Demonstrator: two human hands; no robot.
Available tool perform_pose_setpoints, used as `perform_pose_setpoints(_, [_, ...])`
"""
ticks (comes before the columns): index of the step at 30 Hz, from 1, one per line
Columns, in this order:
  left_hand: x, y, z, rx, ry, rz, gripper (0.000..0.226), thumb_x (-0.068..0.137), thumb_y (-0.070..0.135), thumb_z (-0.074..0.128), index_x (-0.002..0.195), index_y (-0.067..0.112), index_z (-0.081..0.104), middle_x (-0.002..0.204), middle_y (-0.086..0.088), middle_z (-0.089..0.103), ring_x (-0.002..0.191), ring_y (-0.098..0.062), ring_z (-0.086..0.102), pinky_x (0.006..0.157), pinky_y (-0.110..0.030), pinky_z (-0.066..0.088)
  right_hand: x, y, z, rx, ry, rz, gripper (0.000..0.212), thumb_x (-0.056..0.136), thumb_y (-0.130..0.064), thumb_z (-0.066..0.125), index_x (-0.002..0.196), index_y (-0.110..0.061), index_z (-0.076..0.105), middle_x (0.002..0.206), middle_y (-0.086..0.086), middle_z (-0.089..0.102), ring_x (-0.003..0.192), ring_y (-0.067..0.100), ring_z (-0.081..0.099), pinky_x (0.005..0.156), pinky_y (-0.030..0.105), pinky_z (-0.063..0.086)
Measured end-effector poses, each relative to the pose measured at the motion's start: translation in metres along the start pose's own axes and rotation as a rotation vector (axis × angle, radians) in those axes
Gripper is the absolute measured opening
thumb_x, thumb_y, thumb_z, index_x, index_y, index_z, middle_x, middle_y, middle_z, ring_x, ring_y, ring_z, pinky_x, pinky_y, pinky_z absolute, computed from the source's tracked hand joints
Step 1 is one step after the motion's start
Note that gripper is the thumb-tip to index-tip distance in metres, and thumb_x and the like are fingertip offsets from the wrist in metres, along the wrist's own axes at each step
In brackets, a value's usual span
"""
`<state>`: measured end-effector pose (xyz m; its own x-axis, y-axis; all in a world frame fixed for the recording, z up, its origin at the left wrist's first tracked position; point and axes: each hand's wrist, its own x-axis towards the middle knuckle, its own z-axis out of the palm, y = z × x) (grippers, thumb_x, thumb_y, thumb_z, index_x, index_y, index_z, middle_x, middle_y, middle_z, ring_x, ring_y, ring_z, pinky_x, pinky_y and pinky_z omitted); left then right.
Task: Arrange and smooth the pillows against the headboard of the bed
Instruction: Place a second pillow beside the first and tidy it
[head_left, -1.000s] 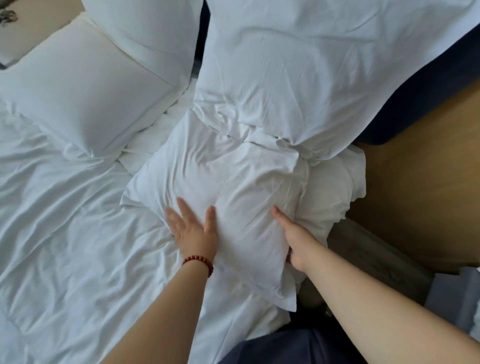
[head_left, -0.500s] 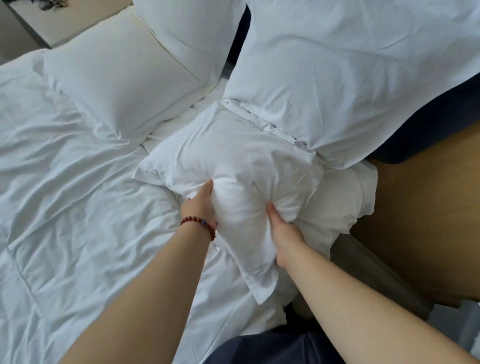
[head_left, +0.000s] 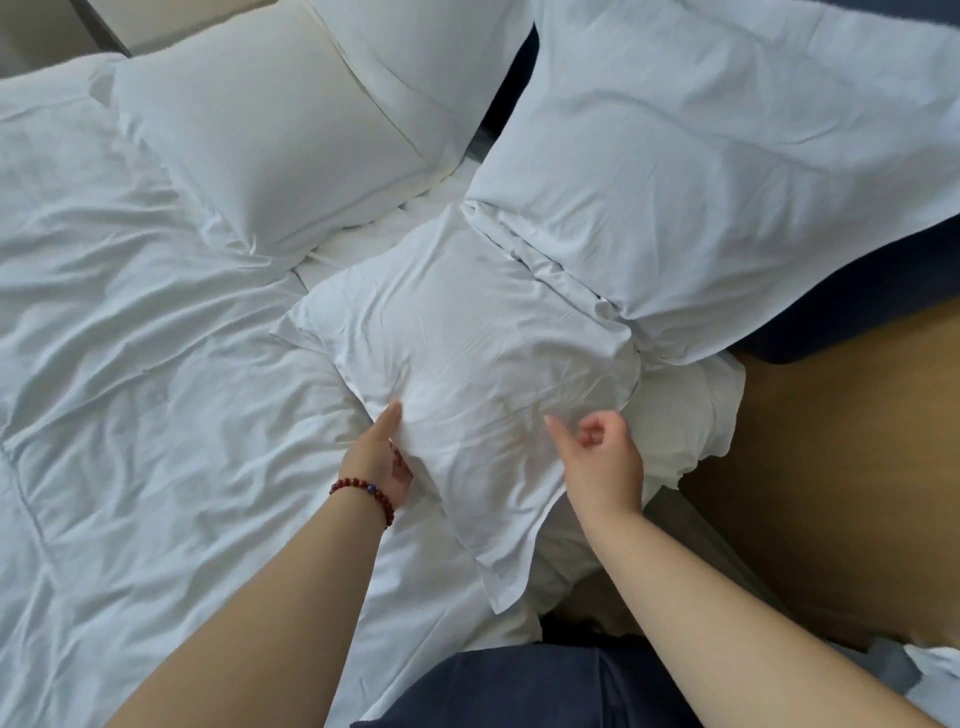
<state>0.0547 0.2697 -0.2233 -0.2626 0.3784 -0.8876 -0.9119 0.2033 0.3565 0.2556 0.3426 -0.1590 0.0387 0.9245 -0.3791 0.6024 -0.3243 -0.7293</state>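
Item one: the front pillow (head_left: 483, 353), white, in a creased case. It lies flat on the bed directly ahead of both grips. Its near corner hangs down between my forearms.

My left grip (head_left: 374, 457) has hold of this pillow at its near left edge: the thumb lies along the top of the fabric and the fingers are tucked beneath the edge. My right grip (head_left: 602, 462) is over the near right part of the same pillow, the fingers curled in toward the palm and the thumb pointing toward the left grip. It has nothing in it. Whether it touches the case, I cannot tell.

Beyond the right grip, a larger rear pillow (head_left: 701, 171) stands tilted back against the dark blue headboard (head_left: 857, 291). Its lower edge overlaps the far edge of the front pillow. Just to the outside of the right grip, bunched white sheet (head_left: 691, 415) shows from under the front pillow at the bed's edge.

Well beyond the left grip and off to its left sits a second pair: a smooth pillow (head_left: 270, 150) lying in front, and another pillow (head_left: 415, 52) propped behind it.

Left of the left grip, a wrinkled white duvet (head_left: 130, 364) covers the bed. A red bead bracelet (head_left: 363, 488) circles the wrist behind that grip. Right of the right grip, past the bed's edge, is a plain brown surface (head_left: 831, 467); I cannot tell what it is.
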Motion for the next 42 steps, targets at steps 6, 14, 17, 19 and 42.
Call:
perform_pose_setpoints(6, [0.008, 0.009, -0.005, -0.142, 0.052, 0.025, 0.040, 0.089, 0.043, 0.066, 0.112, 0.010, 0.066, 0.109, -0.010, 0.073, 0.101, -0.026, 0.069, 0.086, -0.043, 0.055, 0.008, -0.050, 0.042, -0.272, -0.269, -0.668, 0.031, 0.084, -0.040, 0.074, 0.099, -0.015, 0.061, 0.099, -0.003, 0.059, 0.096, 0.015, 0.051, 0.085, 0.025, 0.042])
perform_pose_setpoints(14, [0.008, 0.020, 0.001, -0.094, 0.455, 0.249, 0.015, 0.085, 0.028, 0.066, 0.072, 0.019, 0.066, 0.062, 0.003, 0.053, 0.059, -0.018, 0.048, 0.067, -0.029, 0.046, 0.064, -0.096, 0.104, -0.808, -0.379, -1.060, 0.053, 0.092, -0.050, 0.055, 0.138, -0.025, 0.050, 0.150, 0.004, 0.041, 0.143, 0.028, 0.029, 0.115, 0.044, 0.018])
perform_pose_setpoints(17, [0.011, 0.036, 0.007, -0.018, 0.507, 0.380, 0.014, 0.081, 0.031, 0.066, 0.073, 0.021, 0.070, 0.065, 0.005, 0.058, 0.063, -0.017, 0.052, 0.072, -0.031, 0.049, 0.101, -0.097, 0.102, -0.957, -0.341, -1.068, 0.069, 0.092, -0.067, 0.032, 0.153, -0.037, 0.024, 0.165, 0.002, 0.011, 0.152, 0.024, 0.004, 0.121, 0.043, -0.002])
perform_pose_setpoints(19, [0.012, 0.038, 0.007, -0.027, 0.560, 0.413, 0.013, 0.084, 0.030, 0.065, 0.085, 0.020, 0.074, 0.072, 0.006, 0.063, 0.068, -0.016, 0.056, 0.075, -0.031, 0.052, 0.114, -0.087, 0.100, -0.905, -0.338, -1.024, 0.074, 0.090, -0.071, 0.025, 0.155, -0.036, 0.019, 0.165, 0.004, 0.008, 0.152, 0.025, 0.004, 0.122, 0.042, -0.001])
perform_pose_setpoints(42, [0.048, 0.054, 0.031, -0.196, 0.557, 0.478, 0.028, 0.084, 0.039, 0.069, 0.081, 0.012, 0.062, 0.084, -0.003, 0.065, 0.079, -0.017, 0.061, 0.076, -0.030, 0.054, 0.204, -0.099, 0.087, -1.083, -0.479, -1.299, 0.065, 0.096, -0.065, 0.014, 0.156, -0.041, 0.003, 0.166, -0.002, 0.000, 0.152, 0.021, -0.004, 0.114, 0.049, -0.024])
